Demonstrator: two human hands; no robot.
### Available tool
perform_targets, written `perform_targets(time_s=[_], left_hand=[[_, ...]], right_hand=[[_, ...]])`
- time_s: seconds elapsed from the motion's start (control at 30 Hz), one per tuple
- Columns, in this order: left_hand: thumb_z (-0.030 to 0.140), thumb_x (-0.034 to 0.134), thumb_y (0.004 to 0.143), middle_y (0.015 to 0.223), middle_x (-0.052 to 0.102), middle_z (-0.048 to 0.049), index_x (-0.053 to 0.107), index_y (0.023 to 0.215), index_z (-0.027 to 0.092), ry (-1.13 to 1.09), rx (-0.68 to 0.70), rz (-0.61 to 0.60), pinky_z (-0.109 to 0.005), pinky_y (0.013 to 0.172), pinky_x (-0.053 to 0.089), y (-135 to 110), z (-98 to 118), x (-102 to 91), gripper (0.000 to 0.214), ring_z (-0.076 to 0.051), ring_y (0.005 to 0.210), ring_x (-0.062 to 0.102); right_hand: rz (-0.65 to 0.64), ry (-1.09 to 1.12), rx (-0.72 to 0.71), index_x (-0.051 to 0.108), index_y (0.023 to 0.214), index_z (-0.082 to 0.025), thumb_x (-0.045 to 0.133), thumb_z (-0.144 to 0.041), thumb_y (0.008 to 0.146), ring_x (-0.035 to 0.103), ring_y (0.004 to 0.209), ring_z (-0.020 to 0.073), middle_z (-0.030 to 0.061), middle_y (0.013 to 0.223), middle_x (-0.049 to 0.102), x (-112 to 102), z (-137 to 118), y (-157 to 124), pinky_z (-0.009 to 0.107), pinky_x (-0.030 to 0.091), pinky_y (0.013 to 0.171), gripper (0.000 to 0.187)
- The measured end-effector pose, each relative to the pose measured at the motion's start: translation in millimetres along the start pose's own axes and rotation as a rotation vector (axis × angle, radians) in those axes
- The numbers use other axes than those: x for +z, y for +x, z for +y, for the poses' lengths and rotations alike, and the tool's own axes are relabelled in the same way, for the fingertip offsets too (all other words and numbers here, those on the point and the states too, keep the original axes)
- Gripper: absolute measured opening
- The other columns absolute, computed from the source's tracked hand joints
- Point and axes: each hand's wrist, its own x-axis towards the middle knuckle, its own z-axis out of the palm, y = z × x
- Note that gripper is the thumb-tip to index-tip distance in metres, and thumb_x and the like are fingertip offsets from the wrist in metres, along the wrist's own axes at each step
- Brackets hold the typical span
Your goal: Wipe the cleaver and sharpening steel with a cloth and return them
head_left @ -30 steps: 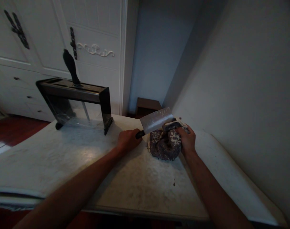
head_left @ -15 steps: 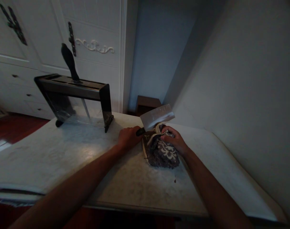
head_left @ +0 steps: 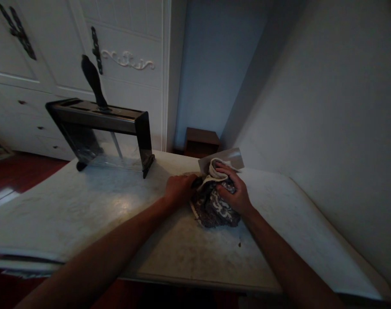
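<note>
My left hand (head_left: pixel 180 189) is closed round the black handle of a cleaver (head_left: pixel 236 158). Its broad metal blade points to the right, tilted, above the table's far edge. Bunched in my right hand (head_left: pixel 236 193) is a dark grey cloth (head_left: pixel 219 210) with a pale pattern and a light border. A fold of the cloth lies against the blade and hides its lower middle part. The lower end of the cloth hangs down at the tabletop; whether it rests there I cannot tell.
On the white table (head_left: pixel 95 214), a knife block (head_left: pixel 101 118) with clear sides stands at the left, a black-handled knife (head_left: pixel 94 81) upright in it. A small brown crumb (head_left: pixel 239 244) lies near the front. Behind are a white cabinet (head_left: pixel 127 86), a brown box-like piece (head_left: pixel 201 136) and a wall at right.
The cleaver has moved slightly right with my left hand. The cloth in my right hand now covers more of the blade, and my right fingers have spread further over it.
</note>
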Motion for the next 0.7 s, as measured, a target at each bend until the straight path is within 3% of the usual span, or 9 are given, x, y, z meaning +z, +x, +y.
perform_targets(time_s=[0.1,0.23,0.37,0.53,0.7], left_hand=[[0.037,0.047,0.088,0.101,0.07,-0.0068,0.062,0.114,0.027,0.011,0.048,-0.026,-0.034,0.072,0.043,-2.9,3.4,-0.7,0.032,-0.027,0.091,0.066],[0.035,0.045,0.089,0.102,0.07,-0.0065,0.061,0.117,0.028,0.016,0.058,-0.026,-0.035,0.073,0.044,-3.2,3.8,-0.3,0.034,-0.028,0.093,0.066],[0.035,0.046,0.088,0.099,0.07,-0.008,0.063,0.113,0.024,0.035,0.026,-0.036,-0.034,0.072,0.044,-1.6,3.0,0.8,0.032,-0.027,0.091,0.066],[0.035,0.047,0.086,0.096,0.07,-0.0078,0.065,0.102,0.024,0.009,-0.037,-0.008,-0.035,0.069,0.043,-0.6,3.4,0.7,0.027,-0.029,0.088,0.066],[0.042,0.052,0.083,0.094,0.071,-0.006,0.068,0.102,0.028,-0.074,-0.095,0.025,-0.033,0.069,0.041,0.4,3.1,0.2,0.028,-0.028,0.089,0.066]], right_hand=[[-0.141,-0.055,-0.04,0.053,0.129,-0.023,0.061,-0.026,0.083,0.041,0.134,0.0235,0.0094,0.143,0.046,4.1,-1.4,0.5,0.045,0.027,0.114,0.046],[-0.234,-0.113,-0.054,0.052,0.132,-0.026,0.061,-0.027,0.084,0.04,0.135,0.0252,0.0086,0.145,0.044,5.7,-2.3,1.6,0.052,0.016,0.117,0.049],[-0.326,-0.086,-0.05,0.053,0.133,-0.028,0.06,-0.022,0.08,0.041,0.134,0.0248,0.0064,0.143,0.046,4.7,-4.8,1.9,0.05,0.022,0.115,0.053],[-0.321,-0.011,-0.014,0.061,0.12,-0.026,0.058,-0.014,0.075,0.049,0.126,0.024,0.0058,0.135,0.054,2.5,-8.9,3.6,0.045,0.036,0.108,0.047],[-0.304,-0.03,0.036,0.066,0.103,-0.021,0.057,-0.01,0.071,0.058,0.11,0.0205,0.0052,0.115,0.063,1.3,-11.9,5.3,0.036,0.041,0.1,0.035]])
